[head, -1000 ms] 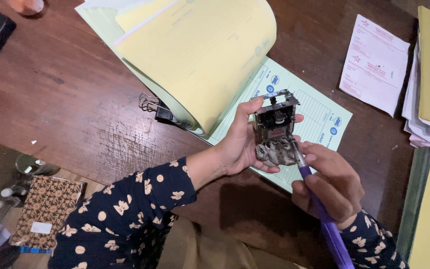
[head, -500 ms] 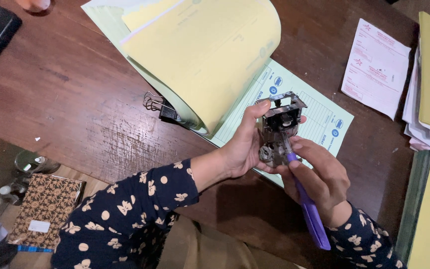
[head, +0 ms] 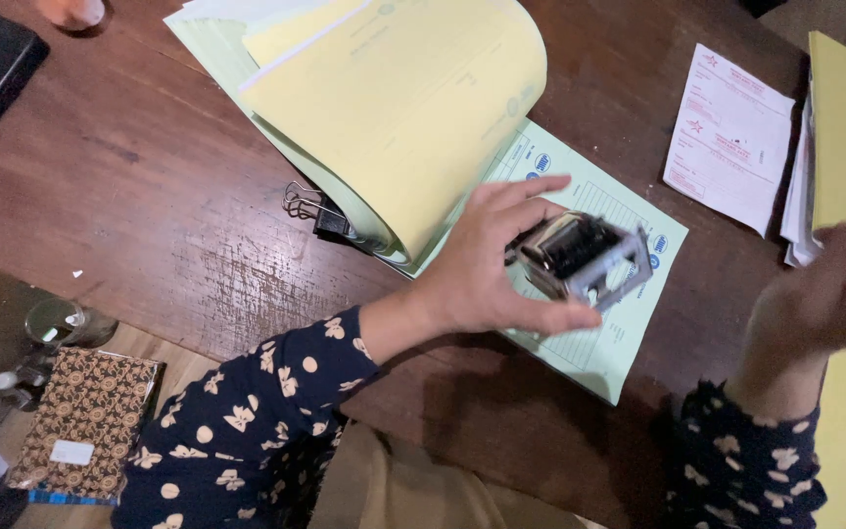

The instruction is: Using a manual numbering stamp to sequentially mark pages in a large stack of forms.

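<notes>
Clamped between thumb and fingers of the left hand, a small metal-framed stamping device with a black core is held tilted just above a pale green printed form. Off at the frame's edge, the right hand is blurred and lifted clear of the device; whether its grip is closed or apart cannot be told. Both wrists wear dark navy sleeves with a cream flower print.

That green form lies flat on a worn dark brown wooden counter, scuffed pale near its front edge. Behind the left hand, a thick pad of yellow and green sheets curls upward, pinched by a black binder clip. Farther right lie a white slip with red print and a stack of yellow papers. Below the counter's edge, at lower left, sit a brown patterned pouch with a white label and a clear glass jar.
</notes>
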